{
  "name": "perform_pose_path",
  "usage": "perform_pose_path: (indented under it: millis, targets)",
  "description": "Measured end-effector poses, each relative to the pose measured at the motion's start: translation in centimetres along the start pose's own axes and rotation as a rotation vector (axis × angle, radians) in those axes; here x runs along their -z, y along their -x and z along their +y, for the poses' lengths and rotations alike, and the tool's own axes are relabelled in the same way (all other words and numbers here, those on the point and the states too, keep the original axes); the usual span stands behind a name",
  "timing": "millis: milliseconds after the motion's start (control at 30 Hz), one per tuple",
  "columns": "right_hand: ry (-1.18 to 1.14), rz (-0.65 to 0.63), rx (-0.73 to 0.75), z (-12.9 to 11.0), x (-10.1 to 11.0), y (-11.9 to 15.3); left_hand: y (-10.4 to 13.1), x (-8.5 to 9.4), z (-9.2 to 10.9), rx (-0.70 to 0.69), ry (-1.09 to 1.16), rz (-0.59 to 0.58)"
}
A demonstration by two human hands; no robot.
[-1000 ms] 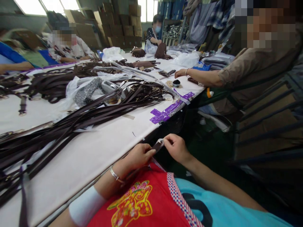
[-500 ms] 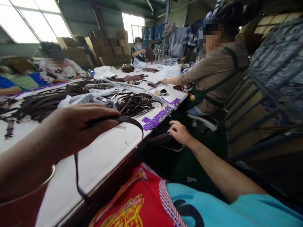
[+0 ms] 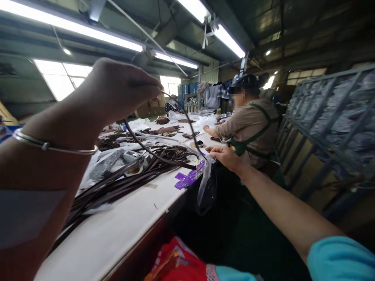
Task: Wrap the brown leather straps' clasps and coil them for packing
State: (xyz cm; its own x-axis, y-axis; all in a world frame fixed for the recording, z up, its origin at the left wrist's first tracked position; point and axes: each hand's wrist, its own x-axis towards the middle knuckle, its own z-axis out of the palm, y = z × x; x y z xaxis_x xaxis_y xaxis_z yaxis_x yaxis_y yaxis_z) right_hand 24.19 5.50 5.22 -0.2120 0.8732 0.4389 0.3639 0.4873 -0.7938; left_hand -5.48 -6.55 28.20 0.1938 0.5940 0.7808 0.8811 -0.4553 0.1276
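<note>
The left hand [image 3: 117, 89] is raised above the worktop [image 3: 123, 222], fingers pinched on a dark strap [image 3: 181, 113]. The right hand [image 3: 224, 156] grips the strap's far end beside the purple tape [image 3: 187, 178].

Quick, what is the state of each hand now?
Left hand: raised, closed on the dark strap.
Right hand: stretched out at the strap's far end; grip cannot be told.

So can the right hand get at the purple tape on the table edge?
Probably yes. The right hand is stretched out just beside the purple tape, with nothing between them; only the thin strap from the raised left hand arcs down nearby.
</note>
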Motion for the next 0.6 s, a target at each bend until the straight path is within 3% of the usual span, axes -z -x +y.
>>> perform_pose_path:
  millis: [200, 367, 433, 533, 600]
  targets:
    - [-0.24, 0.065, 0.125, -7.0, 0.5, -3.5, -2.7, -2.7, -0.1, -0.288, 0.078, -0.162]
    - [-0.368, 0.258, 0.138, -12.2, -0.2, -6.7, -3.3, -5.2, 0.6, -0.265, 0.187, -0.138]
    - [-0.358, 0.153, 0.15, -13.5, 0.0, -7.2, -3.3, -5.3, 0.1, -0.23, 0.219, -0.064]
    - [-0.417, -0.08, 0.176, -14.3, 0.9, -7.3, -3.0, -3.9, -1.3, -0.184, 0.219, 0.037]
    - [-0.463, -0.081, 0.205, -14.4, 1.6, -7.6, -2.8, -2.6, -2.2, -0.168, 0.22, 0.029]
